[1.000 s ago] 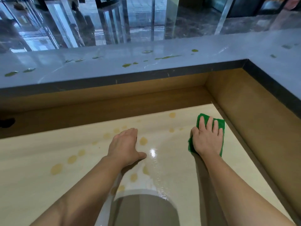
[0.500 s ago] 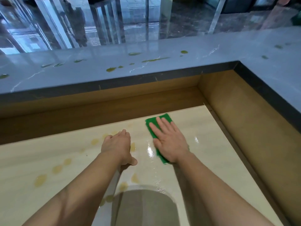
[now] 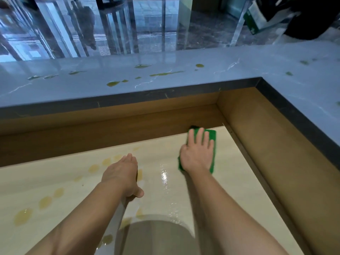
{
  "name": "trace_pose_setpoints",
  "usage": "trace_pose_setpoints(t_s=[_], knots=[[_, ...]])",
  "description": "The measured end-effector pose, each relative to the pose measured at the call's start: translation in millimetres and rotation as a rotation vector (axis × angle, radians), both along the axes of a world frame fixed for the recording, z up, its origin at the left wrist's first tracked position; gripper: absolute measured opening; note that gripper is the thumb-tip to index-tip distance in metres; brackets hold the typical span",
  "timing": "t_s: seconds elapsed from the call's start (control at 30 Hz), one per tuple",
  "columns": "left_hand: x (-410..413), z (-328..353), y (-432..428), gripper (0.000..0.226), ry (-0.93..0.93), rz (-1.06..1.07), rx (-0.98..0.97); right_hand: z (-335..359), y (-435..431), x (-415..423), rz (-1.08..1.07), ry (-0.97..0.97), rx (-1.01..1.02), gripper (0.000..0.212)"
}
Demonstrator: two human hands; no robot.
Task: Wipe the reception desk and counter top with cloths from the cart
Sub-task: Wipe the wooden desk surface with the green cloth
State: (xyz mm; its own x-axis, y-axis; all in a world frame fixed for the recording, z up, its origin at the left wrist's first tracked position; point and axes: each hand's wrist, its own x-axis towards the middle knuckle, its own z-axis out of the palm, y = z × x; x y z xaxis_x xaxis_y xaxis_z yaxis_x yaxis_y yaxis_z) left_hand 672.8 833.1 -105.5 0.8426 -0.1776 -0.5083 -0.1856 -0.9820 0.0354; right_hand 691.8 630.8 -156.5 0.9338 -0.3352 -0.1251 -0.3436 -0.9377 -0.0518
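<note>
Your right hand (image 3: 197,155) presses flat, fingers spread, on the green cloth (image 3: 212,134) in the tabletop's (image 3: 46,173) far corner, right of centre. Your left hand (image 3: 120,174), fingers straight, holds nothing, mid-frame among yellow spots (image 3: 23,216). The writing on the upper-right green sign (image 3: 254,17) is too blurred to read.

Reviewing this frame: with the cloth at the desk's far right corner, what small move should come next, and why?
Probably sweep the green cloth left along the desk: the right hand presses it flat in the far right corner, while yellowish spots lie unwiped around and beyond the left hand.
</note>
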Motion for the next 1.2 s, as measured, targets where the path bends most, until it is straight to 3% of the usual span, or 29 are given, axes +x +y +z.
trace_pose_setpoints(t_s=[0.17, 0.27, 0.37, 0.6, 0.77, 0.87, 1.07, 1.2], knots=[[2.5, -2.0, -1.3, 0.094, 0.027, 0.003, 0.036, -4.6, 73.9, 2.8, 0.584, 0.022, 0.022, 0.059], [2.5, 0.2, -3.1, 0.096, 0.036, 0.018, 0.057, -0.2, 56.6, 8.6, 0.699, 0.031, 0.042, 0.059], [0.7, 1.7, -3.5, 0.084, 0.017, 0.032, 0.051, 3.8, 16.2, 15.0, 0.65, 0.033, 0.041, 0.059], [-1.8, -2.0, 3.2, 0.078, -0.005, 0.022, -0.033, 2.2, -92.0, 33.6, 0.224, 0.045, -0.042, 0.057], [-0.6, -6.5, 5.8, 0.085, -0.005, 0.015, -0.05, 1.1, -47.5, 46.8, 0.005, 0.03, -0.019, 0.057], [0.0, -10.5, 8.0, 0.101, 0.0, 0.007, -0.059, 4.1, 11.9, 51.5, 0.131, 0.018, -0.053, 0.053], [0.6, -12.2, 7.9, 0.116, 0.023, 0.013, -0.066, 3.0, 92.5, 52.2, 0.671, 0.023, 0.096, 0.053], [0.2, -13.1, 9.6, 0.117, 0.034, 0.012, -0.077, 5.4, 51.3, 63.0, 0.671, 0.059, 0.149, 0.053]])
